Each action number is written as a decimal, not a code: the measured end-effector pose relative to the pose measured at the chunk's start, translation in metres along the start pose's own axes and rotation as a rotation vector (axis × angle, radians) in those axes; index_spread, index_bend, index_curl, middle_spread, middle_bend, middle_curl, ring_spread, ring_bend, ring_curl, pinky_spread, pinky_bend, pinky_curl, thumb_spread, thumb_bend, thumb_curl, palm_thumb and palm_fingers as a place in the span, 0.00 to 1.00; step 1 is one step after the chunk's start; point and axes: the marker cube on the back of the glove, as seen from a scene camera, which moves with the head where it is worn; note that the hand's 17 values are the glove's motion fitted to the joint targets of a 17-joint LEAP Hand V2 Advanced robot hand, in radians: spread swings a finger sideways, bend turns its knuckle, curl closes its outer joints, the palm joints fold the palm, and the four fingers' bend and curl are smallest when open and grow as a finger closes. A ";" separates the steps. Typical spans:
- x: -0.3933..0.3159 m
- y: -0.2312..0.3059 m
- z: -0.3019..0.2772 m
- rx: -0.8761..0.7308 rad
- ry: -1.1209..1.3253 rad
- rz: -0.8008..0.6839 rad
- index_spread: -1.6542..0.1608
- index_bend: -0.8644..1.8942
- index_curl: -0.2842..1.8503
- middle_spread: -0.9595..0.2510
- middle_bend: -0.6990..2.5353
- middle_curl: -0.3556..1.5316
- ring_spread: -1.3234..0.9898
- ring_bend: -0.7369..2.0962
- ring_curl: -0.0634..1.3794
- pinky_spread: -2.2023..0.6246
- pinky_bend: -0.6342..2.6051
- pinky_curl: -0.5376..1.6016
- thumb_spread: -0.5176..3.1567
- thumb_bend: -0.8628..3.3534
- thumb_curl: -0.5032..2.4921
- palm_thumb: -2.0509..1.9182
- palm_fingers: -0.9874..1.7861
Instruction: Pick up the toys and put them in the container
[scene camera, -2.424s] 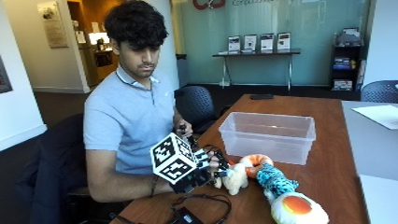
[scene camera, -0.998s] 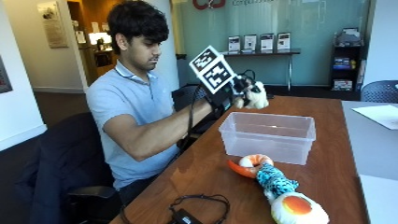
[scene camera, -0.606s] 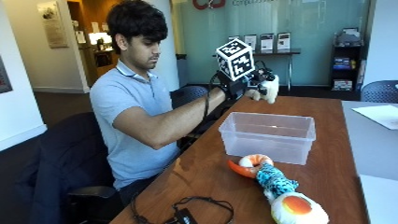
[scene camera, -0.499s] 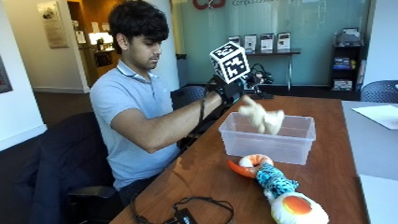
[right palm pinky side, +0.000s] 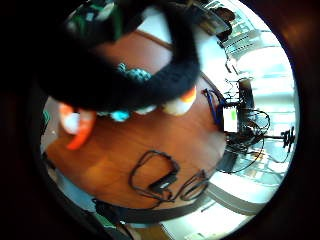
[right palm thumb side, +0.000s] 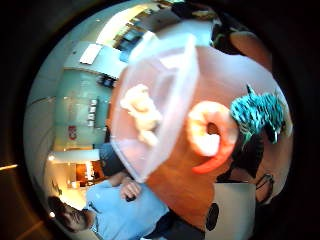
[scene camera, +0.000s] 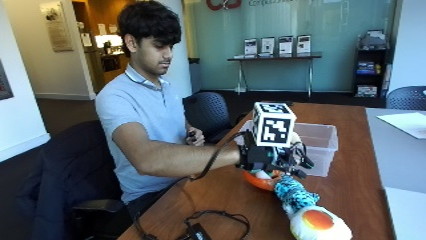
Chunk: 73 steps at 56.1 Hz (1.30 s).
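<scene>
Wooden table (scene camera: 359, 165), gloved hand (scene camera: 266, 157) over orange ring toy (right palm thumb side: 210, 135)

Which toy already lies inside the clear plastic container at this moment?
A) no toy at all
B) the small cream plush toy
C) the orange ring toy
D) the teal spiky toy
B: the thumb side palm view shows the small cream plush toy lying in the clear container, while the orange ring toy and the teal spiky toy lie on the table beside it.
</scene>
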 end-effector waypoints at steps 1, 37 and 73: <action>0.004 -0.002 0.006 -0.028 0.023 0.001 0.73 0.41 0.36 0.73 0.30 0.34 0.51 0.36 0.17 0.75 0.42 0.39 0.59 0.29 0.32 0.67 0.40; 0.040 -0.010 -0.035 0.645 -0.257 0.117 0.73 0.37 0.33 0.70 0.35 0.40 0.47 0.57 0.31 0.69 0.42 0.40 0.57 0.34 0.34 0.69 0.70; -0.122 -0.054 -0.121 0.369 -0.706 -0.137 0.79 0.32 0.29 0.77 0.36 0.43 0.49 0.62 0.34 0.66 0.48 0.44 0.56 0.34 0.32 0.69 0.64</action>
